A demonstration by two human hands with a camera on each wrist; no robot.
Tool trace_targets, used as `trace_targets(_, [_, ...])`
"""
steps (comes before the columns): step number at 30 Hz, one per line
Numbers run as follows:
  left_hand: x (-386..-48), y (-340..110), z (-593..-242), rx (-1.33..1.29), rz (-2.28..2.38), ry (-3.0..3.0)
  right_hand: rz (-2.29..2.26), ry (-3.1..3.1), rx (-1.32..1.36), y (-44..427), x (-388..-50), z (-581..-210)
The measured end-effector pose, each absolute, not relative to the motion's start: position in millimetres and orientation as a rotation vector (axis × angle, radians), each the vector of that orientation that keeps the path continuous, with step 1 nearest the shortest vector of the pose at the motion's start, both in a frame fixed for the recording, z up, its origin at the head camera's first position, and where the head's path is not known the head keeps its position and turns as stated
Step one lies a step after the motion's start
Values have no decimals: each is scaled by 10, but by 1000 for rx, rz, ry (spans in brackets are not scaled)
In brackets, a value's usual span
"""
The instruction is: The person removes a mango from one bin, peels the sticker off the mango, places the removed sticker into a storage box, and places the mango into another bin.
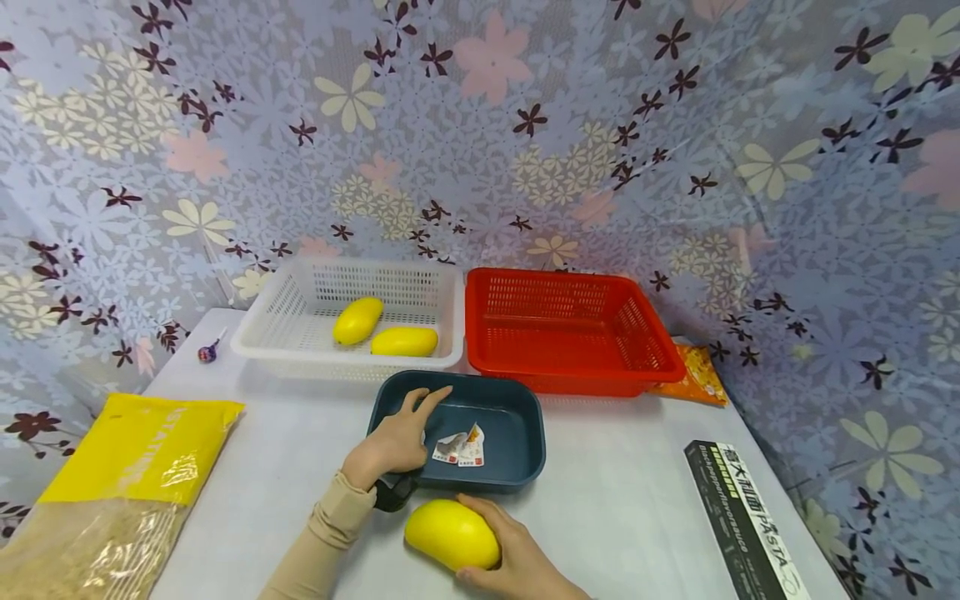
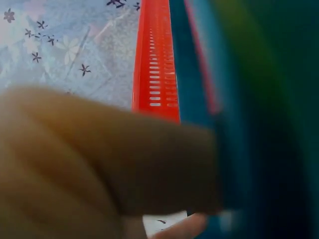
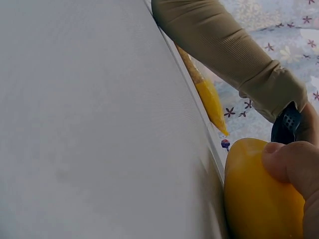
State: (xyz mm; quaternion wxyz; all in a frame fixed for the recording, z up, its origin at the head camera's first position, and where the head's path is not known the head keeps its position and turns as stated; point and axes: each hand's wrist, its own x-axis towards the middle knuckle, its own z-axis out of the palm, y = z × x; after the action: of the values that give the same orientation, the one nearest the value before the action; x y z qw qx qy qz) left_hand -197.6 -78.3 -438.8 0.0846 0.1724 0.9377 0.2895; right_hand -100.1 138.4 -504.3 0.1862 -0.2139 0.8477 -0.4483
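Note:
My right hand (image 1: 517, 554) grips a yellow mango (image 1: 452, 535) at the table's front, and its thumb presses on the mango (image 3: 259, 194) in the right wrist view. My left hand (image 1: 397, 442) is over the left side of a dark blue tray (image 1: 517, 479), two fingers extended across it; its thumb is hidden. Small printed white pieces (image 1: 471, 450) lie in the tray beside that hand. In the left wrist view the close, blurred hand blocks most of the scene. Two more mangoes (image 1: 358, 321) lie in the white basket (image 1: 262, 333) behind the tray.
A red basket (image 1: 555, 379) stands behind the tray, with an orange bag (image 1: 697, 375) beside it. A black pasta box (image 1: 738, 517) lies at right. At left are a yellow-topped bag (image 1: 150, 442) and a lollipop (image 1: 207, 353). A floral curtain (image 1: 480, 167) hangs behind.

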Motion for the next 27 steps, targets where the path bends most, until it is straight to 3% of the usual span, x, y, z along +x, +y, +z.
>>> trace_targets(8, [-2002, -927, -4207, 556, 997, 2918, -1250, 2421, -623, 1390, -997, -5054])
trace_targets(16, [-2052, -1176, -4073, 346, 1204, 3115, -1276, 2370, -554, 1365, -1017, -5043])
trace_targets(27, [-2174, -1388, -4120, -534, 1639, 3215, -1275, 2339, -485, 1355, -1029, -5037])
